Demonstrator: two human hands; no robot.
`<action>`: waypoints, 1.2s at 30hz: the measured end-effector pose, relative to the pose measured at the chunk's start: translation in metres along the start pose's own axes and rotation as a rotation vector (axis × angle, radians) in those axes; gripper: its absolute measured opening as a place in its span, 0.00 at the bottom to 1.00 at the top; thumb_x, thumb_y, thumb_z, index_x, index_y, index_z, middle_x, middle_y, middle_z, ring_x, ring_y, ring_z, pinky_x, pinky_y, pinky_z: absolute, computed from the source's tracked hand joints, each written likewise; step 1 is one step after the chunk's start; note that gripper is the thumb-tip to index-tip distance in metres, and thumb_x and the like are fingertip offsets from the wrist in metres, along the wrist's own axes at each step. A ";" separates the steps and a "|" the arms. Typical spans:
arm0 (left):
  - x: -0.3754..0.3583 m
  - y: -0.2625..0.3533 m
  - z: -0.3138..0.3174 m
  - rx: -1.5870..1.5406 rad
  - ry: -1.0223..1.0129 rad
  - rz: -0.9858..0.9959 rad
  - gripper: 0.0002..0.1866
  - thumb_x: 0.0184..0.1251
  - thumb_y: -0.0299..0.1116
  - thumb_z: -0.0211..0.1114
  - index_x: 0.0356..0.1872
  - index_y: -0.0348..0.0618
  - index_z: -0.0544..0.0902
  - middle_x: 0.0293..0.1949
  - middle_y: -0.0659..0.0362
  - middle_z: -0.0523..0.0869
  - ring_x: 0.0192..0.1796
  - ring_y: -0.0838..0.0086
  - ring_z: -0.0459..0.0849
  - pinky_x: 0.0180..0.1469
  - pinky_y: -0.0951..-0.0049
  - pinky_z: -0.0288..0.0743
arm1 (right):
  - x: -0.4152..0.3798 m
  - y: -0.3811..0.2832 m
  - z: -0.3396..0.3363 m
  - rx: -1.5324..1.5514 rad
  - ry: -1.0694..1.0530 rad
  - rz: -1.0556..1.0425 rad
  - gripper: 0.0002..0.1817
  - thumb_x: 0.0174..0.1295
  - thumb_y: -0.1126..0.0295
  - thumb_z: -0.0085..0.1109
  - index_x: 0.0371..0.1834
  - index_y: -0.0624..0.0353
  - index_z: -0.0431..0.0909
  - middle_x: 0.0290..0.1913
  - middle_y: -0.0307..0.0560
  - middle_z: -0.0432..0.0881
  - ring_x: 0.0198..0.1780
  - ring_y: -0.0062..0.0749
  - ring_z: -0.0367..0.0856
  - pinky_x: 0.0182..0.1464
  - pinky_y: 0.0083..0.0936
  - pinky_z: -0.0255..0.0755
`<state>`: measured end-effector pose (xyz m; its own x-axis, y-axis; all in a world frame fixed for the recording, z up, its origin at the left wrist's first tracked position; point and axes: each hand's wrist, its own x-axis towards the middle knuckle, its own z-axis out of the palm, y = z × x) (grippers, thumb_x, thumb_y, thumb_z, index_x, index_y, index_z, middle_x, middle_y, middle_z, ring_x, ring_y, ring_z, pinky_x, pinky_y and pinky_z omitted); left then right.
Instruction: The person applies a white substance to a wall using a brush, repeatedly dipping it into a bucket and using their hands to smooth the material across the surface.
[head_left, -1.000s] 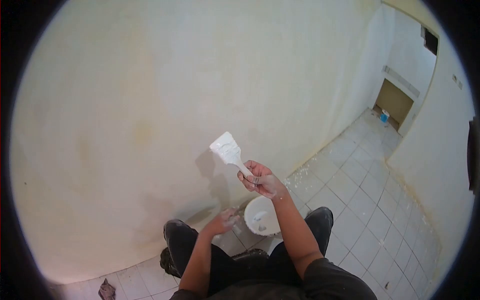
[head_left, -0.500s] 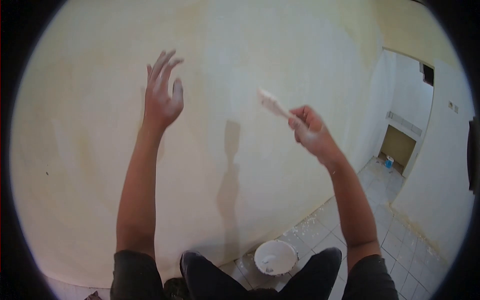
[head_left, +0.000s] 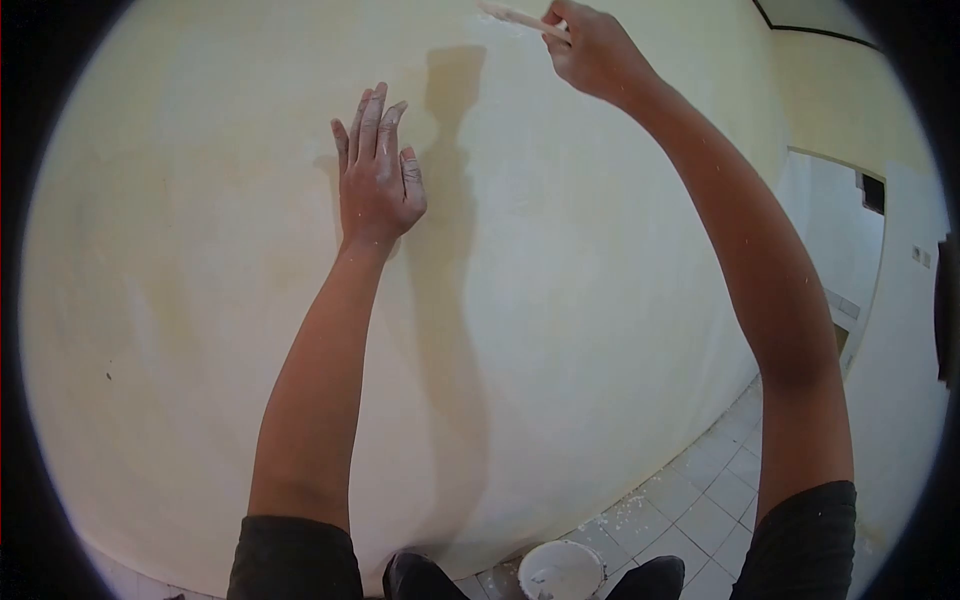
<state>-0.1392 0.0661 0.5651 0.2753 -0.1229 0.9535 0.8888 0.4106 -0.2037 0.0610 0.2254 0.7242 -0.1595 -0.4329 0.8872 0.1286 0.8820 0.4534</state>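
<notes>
My right hand [head_left: 598, 52] is raised near the top of the view, its fingers wrapped round the handle of a paintbrush [head_left: 520, 18]. The brush points left, its pale bristle end right at the wall's surface and partly cut off by the top edge. My left hand [head_left: 378, 180], fingers spread and dusted with white, lies against the pale yellow and white wall [head_left: 570, 300]. Shadows of the right arm and brush fall on the wall between the two hands. Low down, a white bucket [head_left: 596, 585] with whitish contents stands on the floor between my feet.
White floor tiles [head_left: 705, 490] spattered with paint run along the wall's foot. At the right, a doorway [head_left: 835, 230] opens into another room, with a wall switch [head_left: 920, 256] beside it. My shoes flank the bucket.
My right hand has lifted the paintbrush up and slightly left, to the top of the wall in view. My left hand has moved right and now rests on the wall. The view has tilted upward.
</notes>
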 end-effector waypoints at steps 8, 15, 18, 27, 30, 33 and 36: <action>-0.001 -0.017 0.012 -0.024 0.158 -0.033 0.27 0.68 0.27 0.44 0.68 0.39 0.70 0.77 0.49 0.64 0.81 0.53 0.56 0.80 0.35 0.31 | 0.021 -0.009 0.069 -0.055 -0.160 -0.105 0.07 0.65 0.76 0.59 0.42 0.68 0.76 0.26 0.63 0.81 0.28 0.54 0.82 0.33 0.44 0.74; -0.008 -0.019 0.007 -0.010 0.174 -0.010 0.25 0.69 0.28 0.44 0.66 0.39 0.72 0.75 0.49 0.66 0.80 0.53 0.59 0.80 0.35 0.32 | -0.097 -0.061 0.058 0.135 -0.235 -0.222 0.05 0.62 0.83 0.54 0.40 0.70 0.75 0.24 0.66 0.78 0.28 0.60 0.80 0.32 0.49 0.73; -0.009 -0.018 0.005 0.031 0.166 -0.019 0.24 0.67 0.27 0.46 0.65 0.40 0.72 0.73 0.48 0.69 0.79 0.53 0.61 0.80 0.36 0.37 | -0.133 -0.073 0.034 0.184 -0.493 -0.118 0.04 0.62 0.84 0.55 0.39 0.70 0.76 0.22 0.64 0.77 0.27 0.58 0.80 0.31 0.47 0.71; -0.012 -0.018 0.007 0.115 0.119 -0.026 0.22 0.72 0.29 0.44 0.65 0.43 0.73 0.72 0.51 0.73 0.76 0.54 0.65 0.81 0.42 0.42 | -0.153 -0.018 0.000 0.373 -0.451 0.004 0.03 0.62 0.79 0.64 0.36 0.68 0.82 0.27 0.60 0.82 0.29 0.51 0.80 0.33 0.38 0.72; -0.017 -0.016 0.008 0.159 0.105 -0.069 0.23 0.71 0.28 0.45 0.65 0.44 0.73 0.71 0.53 0.73 0.76 0.57 0.66 0.82 0.44 0.45 | -0.150 0.005 -0.007 0.339 -0.436 0.127 0.04 0.59 0.75 0.68 0.34 0.62 0.84 0.33 0.55 0.84 0.36 0.47 0.82 0.40 0.39 0.75; -0.021 -0.010 0.005 0.215 0.104 -0.104 0.24 0.70 0.28 0.46 0.67 0.43 0.73 0.72 0.54 0.73 0.77 0.59 0.65 0.82 0.47 0.46 | -0.148 0.017 -0.017 0.448 -0.441 0.302 0.06 0.57 0.72 0.72 0.34 0.62 0.86 0.31 0.53 0.83 0.34 0.38 0.83 0.39 0.35 0.77; -0.023 -0.005 0.001 0.283 0.075 -0.107 0.25 0.71 0.28 0.46 0.69 0.41 0.72 0.72 0.54 0.72 0.78 0.61 0.64 0.83 0.50 0.47 | -0.148 0.018 -0.027 0.524 -0.478 0.462 0.08 0.56 0.71 0.73 0.35 0.65 0.86 0.30 0.50 0.83 0.32 0.34 0.84 0.39 0.33 0.79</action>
<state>-0.1507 0.0676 0.5440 0.2212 -0.2413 0.9449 0.7801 0.6253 -0.0230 0.1129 0.3001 0.6030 -0.6143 0.0138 0.7890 -0.1689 0.9744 -0.1485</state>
